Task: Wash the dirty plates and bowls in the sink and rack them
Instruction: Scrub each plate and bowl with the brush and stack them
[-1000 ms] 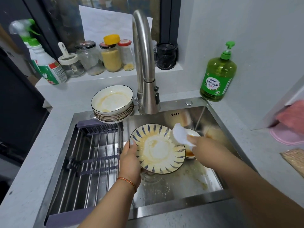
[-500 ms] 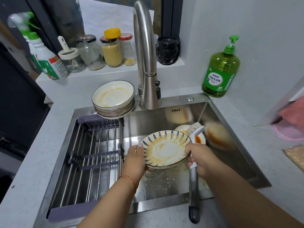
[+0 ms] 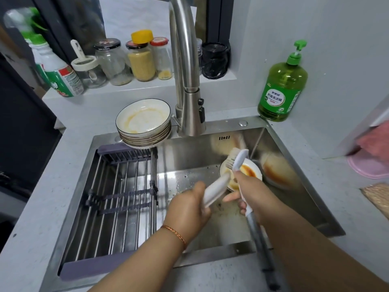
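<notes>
My left hand (image 3: 187, 209) grips the striped plate (image 3: 215, 189), which is tilted nearly edge-on over the sink (image 3: 189, 159); only its white, blurred underside shows. My right hand (image 3: 260, 193) holds a long dish brush (image 3: 239, 160) by its handle, bristles up and to the left, just right of the plate. Behind my hands lies a small white bowl (image 3: 249, 170) with orange sauce stains. Another stained bowl (image 3: 277, 171) leans at the sink's right wall. A stack of several dirty plates (image 3: 143, 123) sits at the sink's back left corner.
A metal drying rack (image 3: 117, 199) with a purple frame fills the sink's left half. The tall faucet (image 3: 187, 98) stands behind the basin. A green soap bottle (image 3: 281, 89) is at the back right, jars and a spray bottle (image 3: 56, 74) on the ledge, a pink cloth (image 3: 372, 157) at right.
My left hand has tipped the striped plate from face-up to nearly edge-on, so its pattern no longer shows. The brush has lifted off the plate and stands more upright to its right.
</notes>
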